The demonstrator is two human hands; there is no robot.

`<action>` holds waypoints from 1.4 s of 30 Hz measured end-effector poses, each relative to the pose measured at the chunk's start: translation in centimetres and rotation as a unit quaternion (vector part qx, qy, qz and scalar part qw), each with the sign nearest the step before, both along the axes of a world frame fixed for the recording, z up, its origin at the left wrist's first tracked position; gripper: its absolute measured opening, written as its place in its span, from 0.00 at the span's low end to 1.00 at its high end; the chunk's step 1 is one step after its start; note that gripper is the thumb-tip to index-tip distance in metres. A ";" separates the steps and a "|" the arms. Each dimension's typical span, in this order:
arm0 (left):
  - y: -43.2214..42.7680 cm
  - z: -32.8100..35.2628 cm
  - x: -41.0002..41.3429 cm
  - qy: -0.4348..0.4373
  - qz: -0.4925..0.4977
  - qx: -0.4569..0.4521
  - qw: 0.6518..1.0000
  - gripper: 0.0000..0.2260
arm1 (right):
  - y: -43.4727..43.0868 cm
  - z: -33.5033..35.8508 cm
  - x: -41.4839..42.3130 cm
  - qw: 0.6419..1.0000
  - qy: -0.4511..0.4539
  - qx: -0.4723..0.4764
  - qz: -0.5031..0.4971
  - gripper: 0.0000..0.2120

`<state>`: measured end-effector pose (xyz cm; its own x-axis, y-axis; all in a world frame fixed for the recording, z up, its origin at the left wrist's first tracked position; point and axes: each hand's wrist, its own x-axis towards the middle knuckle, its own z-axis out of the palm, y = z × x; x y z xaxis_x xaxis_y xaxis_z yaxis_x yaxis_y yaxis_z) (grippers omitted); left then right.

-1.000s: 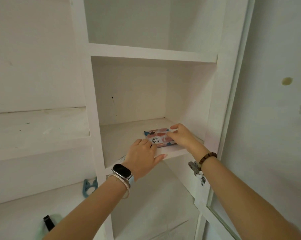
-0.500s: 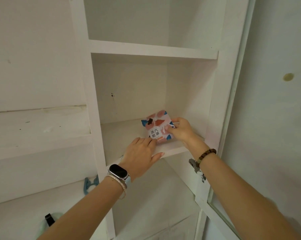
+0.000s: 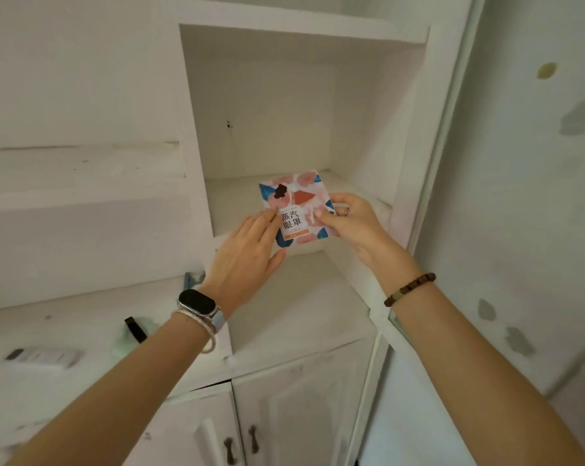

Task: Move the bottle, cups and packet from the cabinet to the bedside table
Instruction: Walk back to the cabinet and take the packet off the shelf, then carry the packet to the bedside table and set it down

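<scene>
Square packet (image 3: pixel 294 201) held up on edge, printed face to the camera and slightly tilted. Over the front edge of the shelf (image 3: pixel 237 203) in the open middle compartment of the white cabinet (image 3: pixel 196 156), nearer the shelf's right front corner than its left. Cannot tell whether the lower edge touches the board. White, with pink, orange and blue patches and black characters on a pale label.

Right grip (image 3: pixel 350 225) pinching the packet's right edge, thumb on the front face, curled fingers behind. Brown bead bracelet (image 3: pixel 410 289) round that wrist.

Left grip (image 3: pixel 250 252) spread, fingers straight and close together. Fingertips laid on the packet's left side beside the label, thumb splayed out under the lower left corner. Dark-faced watch (image 3: pixel 196 302) and a pale braided band on that wrist.

Under the shelf, a second open compartment. Below that, two white doors with small dark handles (image 3: pixel 253 438).

Left of the compartments, a wide white ledge (image 3: pixel 65 314). On it a dark clip-like thing (image 3: pixel 134 329) against something pale green, and a white-and-grey object (image 3: pixel 42 356) toward the ledge's left end, too blurred to name.

On the right, a pale wall (image 3: pixel 519 196) with a yellowish spot and grey patches.
</scene>
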<state>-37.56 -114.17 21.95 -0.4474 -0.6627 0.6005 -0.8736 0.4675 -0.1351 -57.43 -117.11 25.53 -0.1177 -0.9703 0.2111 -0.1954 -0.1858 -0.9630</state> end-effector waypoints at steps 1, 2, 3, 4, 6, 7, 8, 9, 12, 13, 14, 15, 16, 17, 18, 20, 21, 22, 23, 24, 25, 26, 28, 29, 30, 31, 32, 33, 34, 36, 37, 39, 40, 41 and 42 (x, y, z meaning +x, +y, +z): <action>0.9 -0.3 0.2 0.005 0.005 0.005 1.000 0.24 | 0.8 -0.3 0.2 1.000 -0.003 0.002 0.011 0.19; 1.7 -0.8 0.5 0.007 0.010 0.009 1.000 0.24 | 1.5 -0.6 0.4 1.000 -0.005 0.004 0.020 0.19; 2.7 -1.2 0.6 0.007 0.014 0.013 1.000 0.24 | 2.2 -1.0 0.6 1.000 -0.006 0.005 0.030 0.19; 3.7 -1.7 0.8 0.007 0.019 0.019 1.000 0.24 | 2.9 -1.5 0.8 0.999 -0.006 0.008 0.037 0.19; 5.8 -2.8 1.1 0.011 0.030 0.028 0.999 0.24 | 4.5 -2.4 1.1 0.998 0.002 0.018 0.055 0.18; 6.8 -3.5 1.3 0.012 0.038 0.034 0.999 0.24 | 5.2 -3.0 1.3 0.997 0.006 0.027 0.065 0.18; 7.9 -4.1 1.4 0.012 0.051 0.045 0.998 0.24 | 6.0 -3.6 1.5 0.996 0.008 0.036 0.076 0.18; 9.1 -4.8 1.6 0.011 0.068 0.059 0.996 0.25 | 6.7 -4.3 1.7 0.995 0.010 0.048 0.085 0.18; 12.7 -7.2 2.3 0.014 0.116 0.089 0.989 0.27 | 8.9 -6.9 2.8 0.991 0.007 0.076 0.111 0.18; 14.0 -7.9 2.5 0.019 0.131 0.098 0.986 0.28 | 9.6 -7.8 3.3 0.989 0.002 0.085 0.123 0.18; 15.3 -8.7 2.8 0.024 0.146 0.108 0.983 0.28 | 10.3 -8.7 3.9 0.986 0.001 0.095 0.136 0.16; 16.6 -9.5 3.2 0.027 0.161 0.118 0.979 0.28 | 11.2 -9.6 4.6 0.983 0.004 0.107 0.148 0.14; 17.9 -10.4 3.6 0.029 0.178 0.127 0.975 0.29 | 12.0 -10.4 5.3 0.980 0.006 0.120 0.159 0.13; 19.2 -11.2 4.1 0.031 0.196 0.136 0.971 0.29 | 12.8 -11.2 6.1 0.976 0.003 0.132 0.172 0.13; 20.5 -12.0 4.6 0.034 0.214 0.147 0.965 0.29 | 13.5 -12.1 7.0 0.972 -0.002 0.143 0.187 0.13; 23.2 -13.6 5.7 0.044 0.249 0.170 0.952 0.29 | 14.9 -13.8 8.7 0.962 -0.001 0.168 0.216 0.14; 24.6 -14.4 6.3 0.050 0.265 0.181 0.946 0.29 | 15.6 -14.7 9.7 0.956 0.001 0.180 0.230 0.14; 25.9 -15.1 6.9 0.055 0.280 0.190 0.939 0.29 | 16.4 -15.5 10.7 0.951 0.003 0.191 0.243 0.13; 27.3 -15.7 7.5 0.060 0.296 0.198 0.932 0.30 | 17.2 -16.3 11.8 0.946 0.008 0.199 0.256 0.13; 28.8 -16.3 8.1 0.067 0.313 0.207 0.925 0.30 | 18.1 -17.1 12.9 0.941 0.013 0.207 0.267 0.14; 30.2 -16.8 8.7 0.075 0.329 0.215 0.917 0.30 | 19.0 -17.8 14.0 0.936 0.017 0.214 0.280 0.16; 31.7 -17.3 9.2 0.082 0.343 0.221 0.909 0.30 | 20.0 -18.4 15.1 0.930 0.018 0.219 0.295 0.17; 34.8 -18.1 10.3 0.093 0.372 0.225 0.896 0.30 | 22.2 -19.4 17.2 0.918 0.019 0.225 0.325 0.16; 36.4 -18.5 10.8 0.098 0.387 0.227 0.888 0.30 | 23.3 -19.8 18.3 0.912 0.022 0.226 0.342 0.15; 38.0 -18.8 11.3 0.103 0.402 0.229 0.880 0.30 | 24.5 -20.1 19.4 0.906 0.026 0.226 0.358 0.15; 39.6 -19.1 11.8 0.107 0.419 0.229 0.872 0.30 | 25.7 -20.4 20.4 0.899 0.032 0.226 0.374 0.16; 41.2 -19.4 12.2 0.113 0.435 0.230 0.863 0.30 | 26.9 -20.6 21.5 0.892 0.040 0.226 0.389 0.16; 43.3 -19.6 12.7 0.120 0.452 0.232 0.853 0.30 | 28.6 -21.0 22.8 0.884 0.051 0.226 0.405 0.16; 44.8 -19.7 13.0 0.125 0.462 0.233 0.846 0.31 | 29.7 -21.1 23.6 0.880 0.058 0.225 0.414 0.17; 48.5 -19.8 13.5 0.138 0.486 0.230 0.832 0.32 | 33.0 -21.3 25.7 0.867 0.062 0.224 0.441 0.17; 50.9 -19.7 13.9 0.147 0.499 0.226 0.824 0.32 | 35.1 -21.5 26.9 0.859 0.065 0.225 0.456 0.16; 55.7 -20.1 14.5 0.150 0.529 0.216 0.807 0.30 | 39.5 -21.9 28.8 0.843 0.074 0.225 0.483 0.15; 58.2 -20.4 14.8 0.152 0.543 0.214 0.798 0.29 | 41.9 -22.1 29.7 0.834 0.075 0.226 0.498 0.15; 60.7 -20.6 15.0 0.159 0.555 0.213 0.788 0.29 | 44.3 -22.2 30.5 0.825 0.073 0.228 0.512 0.16; 63.3 -20.8 15.2 0.165 0.566 0.214 0.779 0.29 | 46.7 -22.4 31.2 0.817 0.070 0.228 0.525 0.16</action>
<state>-22.39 -50.89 1.18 0.7015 -0.6910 0.1745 -0.7123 -0.6877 0.1404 -26.18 -70.40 3.08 0.8244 -0.5023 -0.2608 -0.2733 0.0503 -0.9606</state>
